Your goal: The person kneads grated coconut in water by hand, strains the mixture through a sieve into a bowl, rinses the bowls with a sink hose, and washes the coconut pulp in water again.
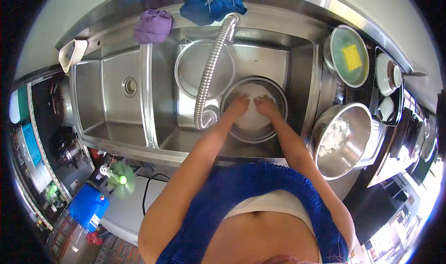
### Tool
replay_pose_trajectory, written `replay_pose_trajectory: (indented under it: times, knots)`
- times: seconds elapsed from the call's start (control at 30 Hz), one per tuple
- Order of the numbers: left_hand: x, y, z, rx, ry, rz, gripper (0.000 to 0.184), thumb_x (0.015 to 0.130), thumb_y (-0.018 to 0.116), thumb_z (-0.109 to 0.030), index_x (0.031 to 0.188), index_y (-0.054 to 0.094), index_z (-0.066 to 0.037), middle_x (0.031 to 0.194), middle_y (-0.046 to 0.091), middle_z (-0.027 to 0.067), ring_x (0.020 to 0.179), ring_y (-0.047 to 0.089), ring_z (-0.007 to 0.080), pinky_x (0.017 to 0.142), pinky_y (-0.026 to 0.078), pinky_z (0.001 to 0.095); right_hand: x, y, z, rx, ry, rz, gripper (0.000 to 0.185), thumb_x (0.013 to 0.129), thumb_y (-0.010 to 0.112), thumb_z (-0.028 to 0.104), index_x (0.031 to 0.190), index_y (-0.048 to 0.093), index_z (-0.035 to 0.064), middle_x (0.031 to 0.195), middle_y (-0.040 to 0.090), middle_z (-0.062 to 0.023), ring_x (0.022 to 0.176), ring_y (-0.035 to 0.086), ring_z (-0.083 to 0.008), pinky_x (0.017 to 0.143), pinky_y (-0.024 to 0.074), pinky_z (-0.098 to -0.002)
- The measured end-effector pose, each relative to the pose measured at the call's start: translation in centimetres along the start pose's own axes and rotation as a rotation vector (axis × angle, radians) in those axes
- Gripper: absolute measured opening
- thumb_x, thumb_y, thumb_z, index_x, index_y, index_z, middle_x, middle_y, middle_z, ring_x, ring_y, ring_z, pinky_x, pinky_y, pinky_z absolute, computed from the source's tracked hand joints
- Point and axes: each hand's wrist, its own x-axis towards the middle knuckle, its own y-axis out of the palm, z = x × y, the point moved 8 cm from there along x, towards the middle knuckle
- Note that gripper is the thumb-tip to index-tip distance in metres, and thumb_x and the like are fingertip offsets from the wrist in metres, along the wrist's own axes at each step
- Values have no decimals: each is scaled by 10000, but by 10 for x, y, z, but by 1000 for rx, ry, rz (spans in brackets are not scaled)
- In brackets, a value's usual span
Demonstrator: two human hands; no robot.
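Observation:
In the right-hand sink basin stands a round metal bowl [254,140] with cloudy white water [251,121] in it. My left hand [238,104] and my right hand [265,106] both reach down into this water, close together near the bowl's middle. Their fingertips are hidden below the cloudy surface, so what they hold, if anything, does not show. Just left of the bowl, a flexible metal faucet hose [210,69] arches over the basin. Behind the hose lies a large round mesh-like disc with a rim [186,64], perhaps a strainer.
A steel bowl [355,145] with white clumps stands right of the sink. Behind it, another bowl [333,55] holds a yellow sponge [352,57]. A purple cloth [153,27] and blue cloth [211,7] lie on the back ledge. The left basin [121,110] has a drain.

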Motion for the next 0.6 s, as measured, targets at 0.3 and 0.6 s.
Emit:
replay_pose_trajectory:
  times: [0.3,0.6]
  knots:
    - [-25,-3,-23,-300,-143,262,315,844,461,-220,1115,528,-75,1277,443,190,1139,484,372,918,385,541,10,94,-47,105,-43,65,466,919,424,363,1163,547,-15,1151,569,-241,1004,576,-357,877,440,-397]
    - [-44,-6,-37,-596,-408,-34,424,828,523,-298,1216,519,-129,1183,511,174,1043,501,352,873,411,518,-33,115,-28,1247,612,134,536,889,434,464,1241,509,67,1211,541,-168,1099,523,-300,919,428,-484]
